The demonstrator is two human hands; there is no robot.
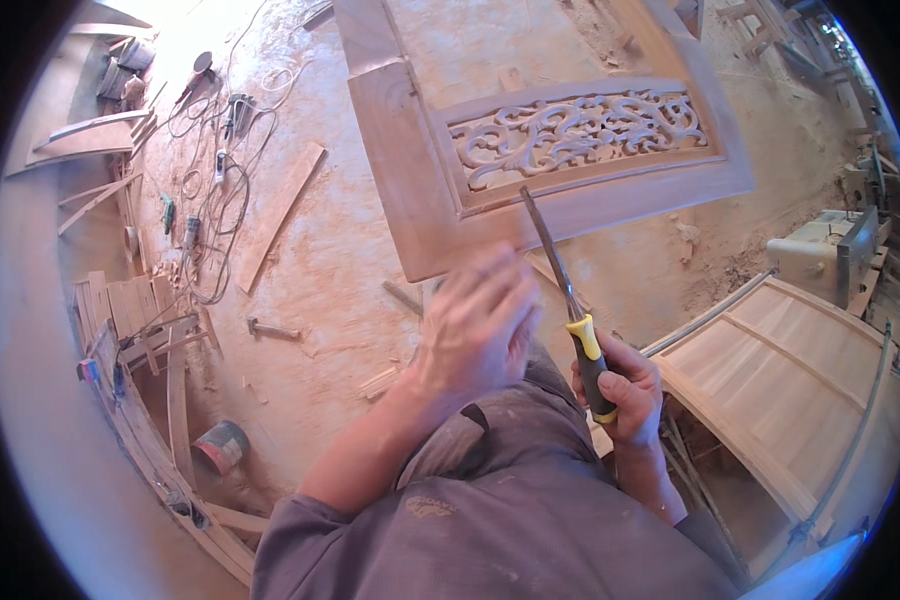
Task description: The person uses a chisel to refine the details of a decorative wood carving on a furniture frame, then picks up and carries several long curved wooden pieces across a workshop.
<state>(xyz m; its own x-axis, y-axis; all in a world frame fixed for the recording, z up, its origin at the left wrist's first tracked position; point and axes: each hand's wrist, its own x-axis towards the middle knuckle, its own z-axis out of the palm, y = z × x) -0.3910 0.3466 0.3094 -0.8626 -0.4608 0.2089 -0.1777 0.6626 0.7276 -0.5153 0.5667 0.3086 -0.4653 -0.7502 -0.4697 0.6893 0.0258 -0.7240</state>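
Observation:
My right hand [630, 386] grips the black-and-yellow handle of a narrow file or rasp [547, 240]. Its long dark blade points up and away, and the tip overlaps the lower edge of a carved wooden panel [577, 135] in my view; I cannot tell whether they touch. Openwork scrolls and leaves fill this panel, set within a heavy wooden frame [401, 172]. Blurred by motion, my left hand [480, 322] is near the frame's closest corner, left of the file. Its fingers lie close together, the palm is hidden, and nothing shows in it.
Power tools [238, 112] and tangled cords lie on the dusty floor at left. Nearer are a loose board [281, 217], a hammer [274, 328] and a bucket [221, 448]. A slatted wooden panel [787, 352] with bar clamps [855, 435] stands close on my right.

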